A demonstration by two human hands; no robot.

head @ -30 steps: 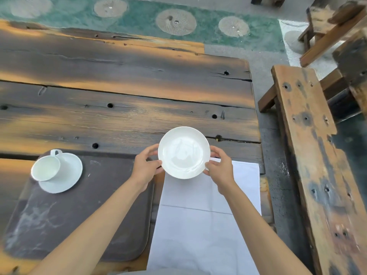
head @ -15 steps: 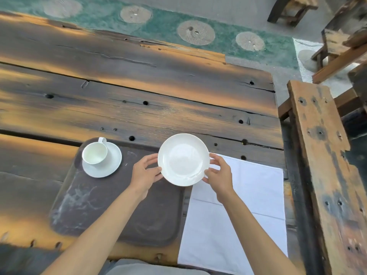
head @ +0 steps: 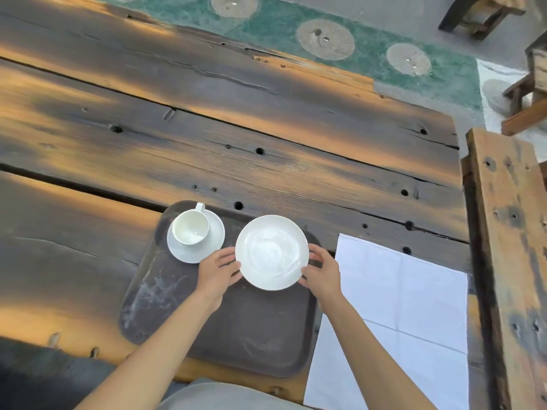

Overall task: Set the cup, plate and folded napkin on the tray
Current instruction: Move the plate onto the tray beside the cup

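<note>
Left hand (head: 217,273) and right hand (head: 321,273) grip opposite rims of the white plate (head: 271,252), fingers curled on its edge. Plate sits between the hands, over the far right part of the dark tray (head: 248,335); contact with tray cannot be told. Cup (head: 191,227) on saucer (head: 207,250) just beyond left hand, on tray. White napkin (head: 399,306) lies on the wooden table (head: 207,137), right of right hand.
</note>
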